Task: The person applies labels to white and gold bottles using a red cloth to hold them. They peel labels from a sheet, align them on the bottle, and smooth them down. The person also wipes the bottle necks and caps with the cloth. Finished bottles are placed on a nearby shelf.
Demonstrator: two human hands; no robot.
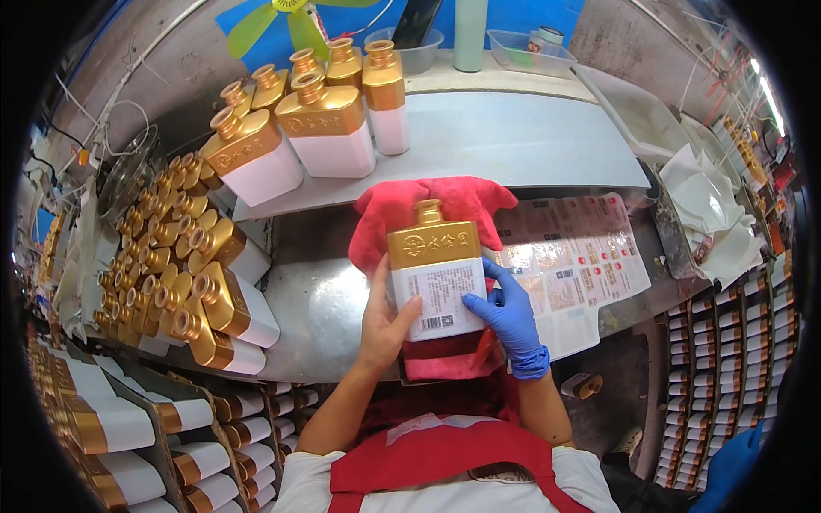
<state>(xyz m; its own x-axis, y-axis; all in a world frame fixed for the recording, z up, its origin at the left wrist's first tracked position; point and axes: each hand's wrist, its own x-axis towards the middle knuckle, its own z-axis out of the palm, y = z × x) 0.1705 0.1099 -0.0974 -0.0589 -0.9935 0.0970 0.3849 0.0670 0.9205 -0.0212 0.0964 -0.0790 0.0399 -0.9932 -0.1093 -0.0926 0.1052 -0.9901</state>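
Between my two hands is a flat-sided bottle [434, 278] with a gold shoulder and neck and a white body. Dark print and a small square code cover its white face, which is turned up. My bare left hand [385, 318] grips its left side, the thumb lying on the front. On the other side my right hand [509, 315], in a blue glove, holds the edge with its thumb pressed on the printed face. Under and behind the bottle lies a red cloth [385, 214] on the metal table. Printed label sheets [581, 265] lie right of my right hand.
Several gold-and-white bottles [325, 128] stand on a raised grey shelf [505, 128]. More bottles [222, 299] are piled at the left. Crates of bottles [197, 419] flank me on both sides. A green fan [291, 17] is at the back; crumpled white sheets [705, 201] lie far right.
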